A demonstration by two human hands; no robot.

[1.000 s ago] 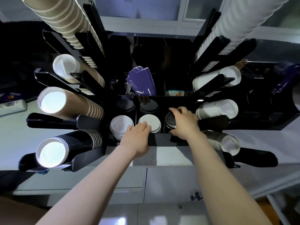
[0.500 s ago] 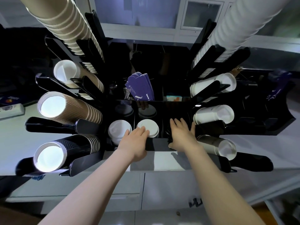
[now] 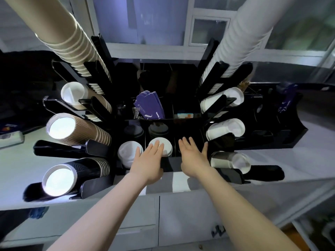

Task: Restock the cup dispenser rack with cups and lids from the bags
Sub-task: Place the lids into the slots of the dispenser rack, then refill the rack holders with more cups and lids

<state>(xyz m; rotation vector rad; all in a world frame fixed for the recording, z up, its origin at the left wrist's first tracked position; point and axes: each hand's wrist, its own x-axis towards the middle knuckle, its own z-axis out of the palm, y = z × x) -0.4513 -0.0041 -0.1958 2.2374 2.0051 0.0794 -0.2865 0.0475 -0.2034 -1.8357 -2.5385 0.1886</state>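
Note:
The black cup dispenser rack [image 3: 171, 164] stands on a white counter. Brown ribbed cups [image 3: 85, 134], black cups [image 3: 87, 168] and a tall tan cup stack [image 3: 72, 46] fill its left arms. White cups [image 3: 223, 127] and a tall white stack [image 3: 233, 46] fill the right arms. White lids [image 3: 126, 153] and a second white lid stack [image 3: 167, 144] sit in the front slots, dark lids [image 3: 157, 129] behind. My left hand [image 3: 149, 160] rests flat on the front wall, fingers over the second lid stack. My right hand [image 3: 193, 155] lies open, palm down, over the dark right slot, holding nothing.
Purple cup sleeves [image 3: 150, 105] stand in a middle compartment. A second black organiser [image 3: 277, 124] sits at the right. A white power strip [image 3: 10, 140] lies at the left on the counter [image 3: 299, 160]. White cabinet doors [image 3: 181, 220] are below.
My right hand let go of the black lids in the right slot, opened flat and drew back a little. My left hand stayed on the rack's front wall. The view tilted up slightly.

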